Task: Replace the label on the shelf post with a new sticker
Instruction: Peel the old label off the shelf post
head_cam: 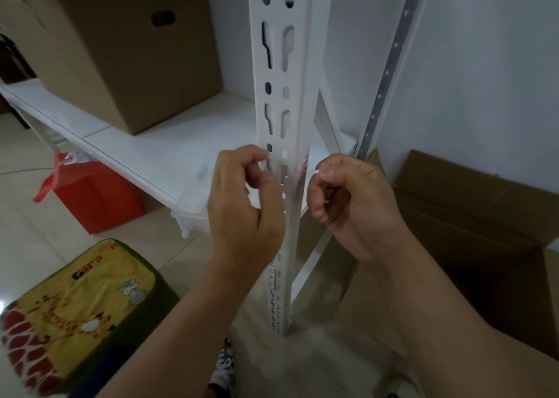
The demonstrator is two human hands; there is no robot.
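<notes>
The slotted shelf post (281, 101) is white, the box (121, 49) on the shelf plain brown, the bag (96, 194) red, the cushion (75, 310) yellow with a giraffe print.

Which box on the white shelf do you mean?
Start at the white slotted metal shelf post between the two hands. Left of it, on the white shelf board, stands a closed brown cardboard box. Unlike the opened box on the floor, it has an oval handle hole.
</notes>
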